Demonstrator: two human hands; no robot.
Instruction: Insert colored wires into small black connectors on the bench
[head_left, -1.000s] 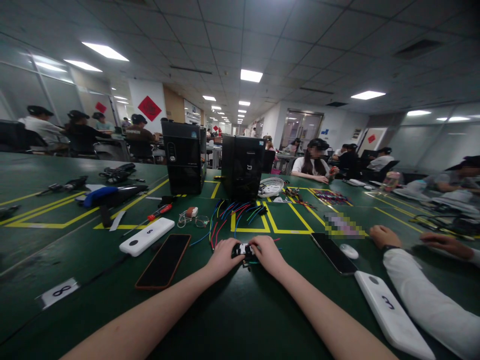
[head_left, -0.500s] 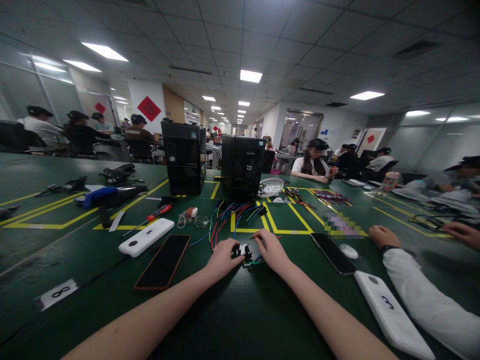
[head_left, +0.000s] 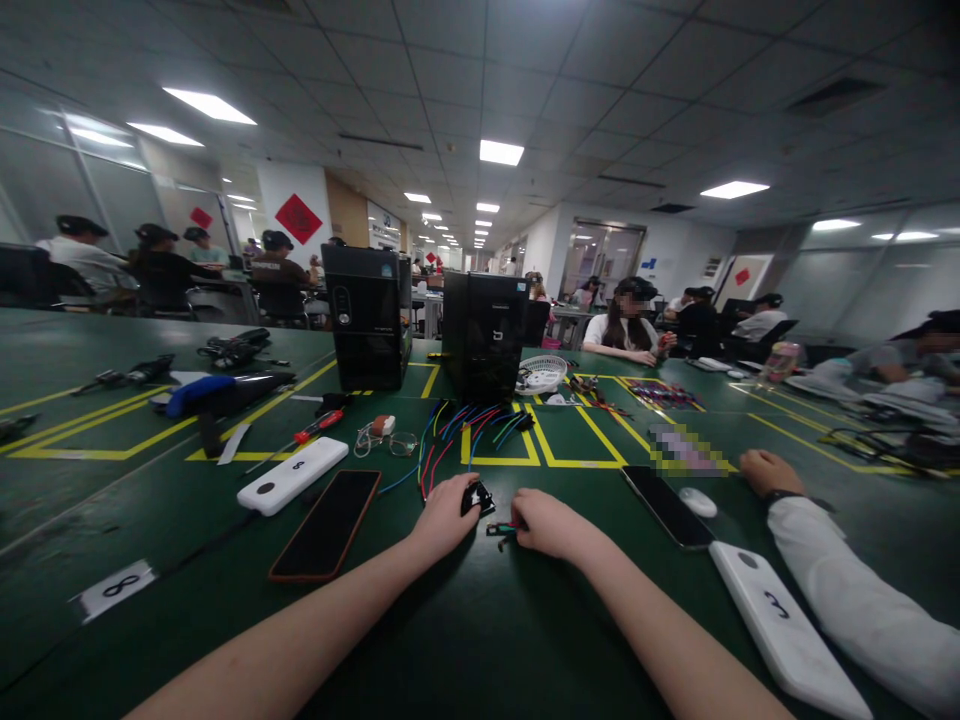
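Observation:
My left hand (head_left: 448,512) is closed around a small black and white part (head_left: 478,498), whose kind I cannot make out. To its right, my right hand (head_left: 546,520) has its fingers curled in on a short green wire (head_left: 514,528). A small dark piece with metal on it (head_left: 495,530) lies at the wire's left end, between the two hands. Just beyond my hands, several red, blue and green wires (head_left: 457,425) spread over the table.
Two black computer towers (head_left: 367,320) stand behind the wires. To my left lie a phone (head_left: 328,525), a white power bank (head_left: 294,474), a red screwdriver (head_left: 319,425) and glasses (head_left: 401,443). On the right are another phone (head_left: 664,505), a white mouse (head_left: 697,502) and a co-worker's arm (head_left: 832,580).
My right hand has drawn back toward me, away from the black and white part, and its fingers have curled in at the green wire. My left hand has barely moved.

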